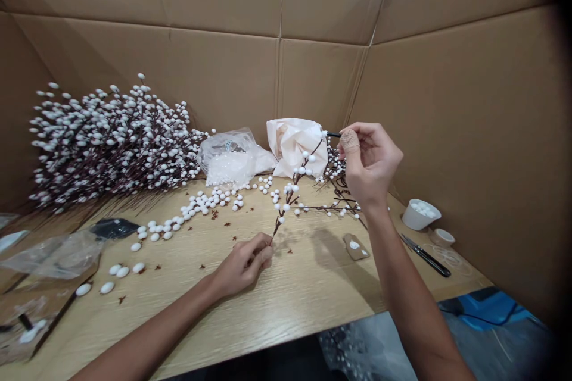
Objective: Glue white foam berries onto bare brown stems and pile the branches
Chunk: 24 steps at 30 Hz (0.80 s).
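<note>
My left hand (245,263) pinches the lower end of a thin brown artificial berry branch (292,186), which leans up and to the right over the table. White oval berries sit along its twigs. My right hand (370,158) is raised at the upper right with thumb and finger closed on a thin black stick (334,134). The stick's left end carries something white and comes close to the branch's top twig; whether they touch I cannot tell. A tan wrap covers part of the right thumb. Loose white berries (203,202) are scattered on the table left of the branch.
A big pile of finished berry branches (111,143) lies back left, beside a clear plastic bag (230,158) and a crumpled white bag (292,146). At right are a white cup (420,215), scissors (426,255), a tape roll (442,238) and a cardboard scrap (356,247). Cardboard walls (214,71) enclose the table.
</note>
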{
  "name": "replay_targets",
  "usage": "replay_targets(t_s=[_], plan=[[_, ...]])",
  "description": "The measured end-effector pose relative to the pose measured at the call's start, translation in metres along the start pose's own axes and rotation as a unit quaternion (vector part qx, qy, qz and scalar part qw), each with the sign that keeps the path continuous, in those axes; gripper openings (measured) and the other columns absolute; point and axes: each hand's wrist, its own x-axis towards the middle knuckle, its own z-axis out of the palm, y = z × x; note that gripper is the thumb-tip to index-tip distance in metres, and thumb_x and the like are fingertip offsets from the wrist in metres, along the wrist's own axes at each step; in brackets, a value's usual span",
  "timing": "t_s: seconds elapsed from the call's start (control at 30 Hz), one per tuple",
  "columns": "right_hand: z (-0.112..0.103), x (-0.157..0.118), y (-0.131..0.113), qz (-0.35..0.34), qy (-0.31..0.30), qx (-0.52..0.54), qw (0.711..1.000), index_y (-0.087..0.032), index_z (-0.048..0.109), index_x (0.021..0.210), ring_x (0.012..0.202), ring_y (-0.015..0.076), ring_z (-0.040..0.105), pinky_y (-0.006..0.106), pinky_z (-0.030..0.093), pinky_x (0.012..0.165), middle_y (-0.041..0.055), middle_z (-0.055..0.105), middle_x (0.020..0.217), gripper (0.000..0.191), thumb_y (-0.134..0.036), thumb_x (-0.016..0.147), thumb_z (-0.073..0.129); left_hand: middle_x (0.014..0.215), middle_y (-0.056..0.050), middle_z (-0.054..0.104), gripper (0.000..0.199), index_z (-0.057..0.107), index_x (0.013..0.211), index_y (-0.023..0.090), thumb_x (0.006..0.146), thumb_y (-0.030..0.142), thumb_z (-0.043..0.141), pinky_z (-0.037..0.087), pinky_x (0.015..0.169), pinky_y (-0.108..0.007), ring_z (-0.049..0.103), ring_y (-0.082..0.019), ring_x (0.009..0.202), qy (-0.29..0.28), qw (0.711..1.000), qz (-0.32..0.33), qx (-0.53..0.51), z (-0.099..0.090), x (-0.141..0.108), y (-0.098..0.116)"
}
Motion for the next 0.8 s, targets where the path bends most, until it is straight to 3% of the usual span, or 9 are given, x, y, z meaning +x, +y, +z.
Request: replay_targets(t_s=[0.2, 0.37, 0.53, 0.8], plan=[[-0.001, -0.001, 0.001, 0.005, -0.021, -0.031, 0.999, -0.018, 0.056, 0.083, 0.061, 0.0095, 0.053, 0.024, 0.045, 0.055, -0.0005, 0.055, 0.071, 0.011, -0.028, 0.086, 0.053, 0.068, 0.001, 0.054, 0.018, 0.045, 0.090, 0.018, 0.095, 0.031, 0.035, 0.036, 0.059, -0.023, 0.047, -0.011, 0.060, 0.001, 1.000, 0.003, 0.006, 0.000, 0.000, 0.000], [-0.002, 0.001, -0.004, -0.002, 0.010, -0.027, 1.000, -0.019, 0.056, 0.086, 0.065, 0.0109, 0.056, 0.026, 0.048, 0.059, 0.0005, 0.056, 0.075, 0.011, -0.030, 0.088, 0.052, 0.068, 0.001, 0.053, 0.017, 0.044, 0.089, 0.018, 0.095, 0.031, 0.035, 0.036, 0.058, -0.023, 0.047, -0.011, 0.059, 0.001, 1.000, 0.003, 0.000, 0.000, 0.000, -0.001], [-0.004, 0.002, -0.009, 0.010, 0.043, 0.000, 0.999, -0.022, 0.057, 0.084, 0.062, 0.0119, 0.055, 0.027, 0.047, 0.054, 0.0010, 0.055, 0.073, 0.006, -0.026, 0.087, 0.055, 0.067, 0.001, 0.053, 0.017, 0.044, 0.089, 0.019, 0.095, 0.032, 0.034, 0.036, 0.058, -0.023, 0.047, -0.011, 0.059, 0.000, 1.000, 0.000, -0.005, 0.000, 0.000, 0.000], [0.000, 0.001, -0.007, 0.019, 0.007, 0.009, 1.000, -0.019, 0.056, 0.084, 0.059, 0.0087, 0.053, 0.024, 0.046, 0.054, -0.0014, 0.054, 0.069, 0.010, -0.028, 0.087, 0.054, 0.067, 0.001, 0.053, 0.018, 0.045, 0.090, 0.018, 0.095, 0.032, 0.034, 0.036, 0.058, -0.023, 0.047, -0.011, 0.059, 0.002, 1.000, 0.005, 0.001, 0.000, 0.000, 0.000]])
